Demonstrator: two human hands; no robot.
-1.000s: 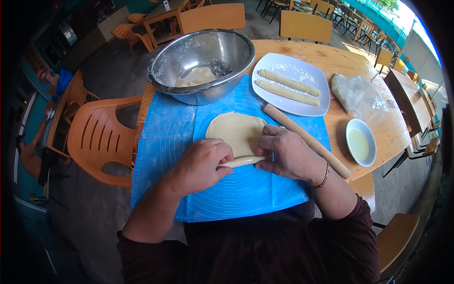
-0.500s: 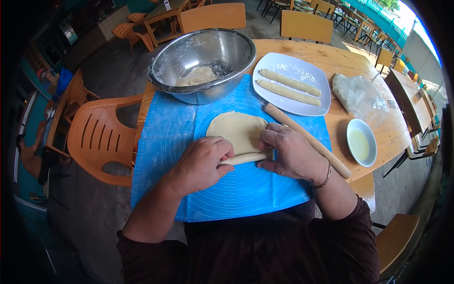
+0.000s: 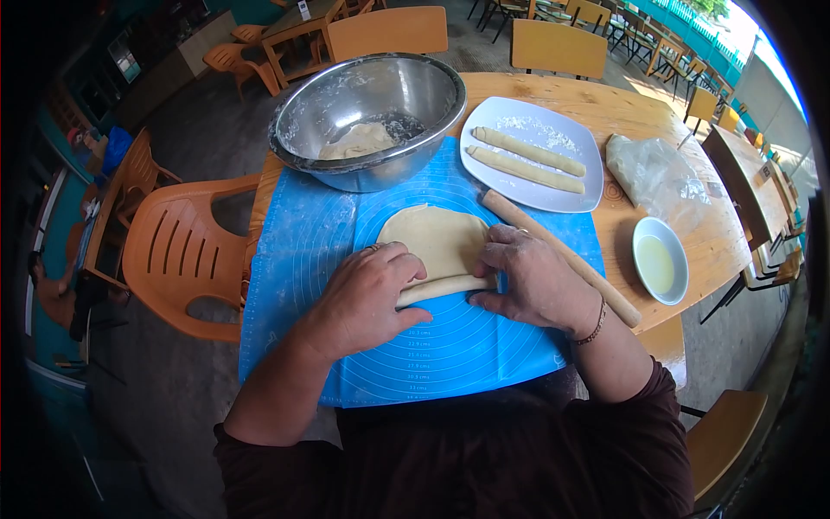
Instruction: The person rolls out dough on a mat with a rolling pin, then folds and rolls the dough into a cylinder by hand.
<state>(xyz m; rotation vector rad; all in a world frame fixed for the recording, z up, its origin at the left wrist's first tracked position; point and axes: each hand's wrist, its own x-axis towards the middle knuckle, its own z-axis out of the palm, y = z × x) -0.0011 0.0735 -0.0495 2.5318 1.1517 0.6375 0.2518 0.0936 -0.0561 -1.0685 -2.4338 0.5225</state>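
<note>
A flat sheet of dough lies on the blue measuring mat, its near edge rolled up into a narrow tube. Around the left end of that roll is my left hand, fingers curled over the dough and thumb on the near side. My right hand grips the roll's right end between thumb and fingers; its fingertips partly hide the sheet's right edge. Just beyond my right hand, a wooden rolling pin lies slantwise across the mat's right side.
A steel bowl with a lump of dough stands at the back left. Beside it, a white plate holds two dough rolls. To the right are a plastic bag and a small bowl of pale yellow liquid. Chairs surround the wooden table.
My left thumb has moved slightly down and away from the roll, and the left fingers have shifted a little. The right hand stays almost in place at its end.
</note>
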